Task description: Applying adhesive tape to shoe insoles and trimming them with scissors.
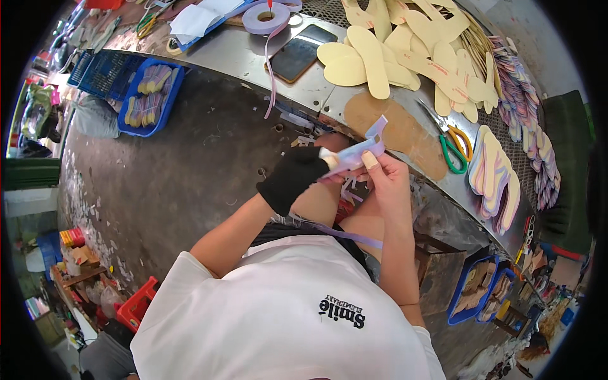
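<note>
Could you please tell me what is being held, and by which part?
A pale lavender piece: the gloved left hand holds its left end, the right hand its lower right edge.

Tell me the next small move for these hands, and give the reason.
Probably slide the right hand slightly toward the upper end of the lilac strip, pressing as it goes. That end juts up loose beyond the right thumb, while the gloved left hand grips the work farther back and seems able to steady it.
</note>
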A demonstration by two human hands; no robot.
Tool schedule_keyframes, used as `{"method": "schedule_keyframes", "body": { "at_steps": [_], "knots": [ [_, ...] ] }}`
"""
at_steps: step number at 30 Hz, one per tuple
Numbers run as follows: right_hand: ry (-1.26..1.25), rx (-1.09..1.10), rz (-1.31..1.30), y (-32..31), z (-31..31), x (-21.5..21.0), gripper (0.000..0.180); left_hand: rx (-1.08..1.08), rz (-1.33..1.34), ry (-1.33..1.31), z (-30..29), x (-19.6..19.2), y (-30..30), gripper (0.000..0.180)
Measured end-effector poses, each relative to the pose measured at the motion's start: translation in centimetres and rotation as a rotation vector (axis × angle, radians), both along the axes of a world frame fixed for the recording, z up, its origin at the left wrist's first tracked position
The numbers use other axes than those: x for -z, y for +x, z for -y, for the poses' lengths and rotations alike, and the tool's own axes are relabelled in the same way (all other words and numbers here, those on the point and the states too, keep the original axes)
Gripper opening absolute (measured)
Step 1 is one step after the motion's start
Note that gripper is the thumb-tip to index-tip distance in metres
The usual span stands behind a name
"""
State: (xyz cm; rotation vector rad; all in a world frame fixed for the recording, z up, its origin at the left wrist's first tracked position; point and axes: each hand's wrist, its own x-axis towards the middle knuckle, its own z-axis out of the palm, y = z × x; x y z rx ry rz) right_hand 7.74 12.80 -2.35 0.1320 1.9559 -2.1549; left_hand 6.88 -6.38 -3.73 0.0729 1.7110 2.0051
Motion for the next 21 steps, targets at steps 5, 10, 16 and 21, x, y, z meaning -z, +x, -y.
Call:
{"method": "schedule_keyframes", "body": {
  "at_steps": [5,10,16,21],
  "knots": [
    [-0.089,0.21,-0.009,0.7,-1.7,1.4,0.021,-0.275,0.237,0.312,7.1,6.4,-0.2,0.025],
    [-0.896,0.306,-0.171,3.5,-11.5,-0.5,0.018,-0.915,0.472,0.1,22.7,19.4,2.8,0.025],
    [-0.28,0.895,-0.82,18.4,-41.2,-13.0,0.016,-0.04,0.325,-1.027,25.3,22.1,4.8,0.017],
    [0.723,0.944,-0.448,15.8,-34.6,-19.0,0.029,0.182,0.032,-0.4,8.0,5.2,-1.8,0.022]
  ]
}}
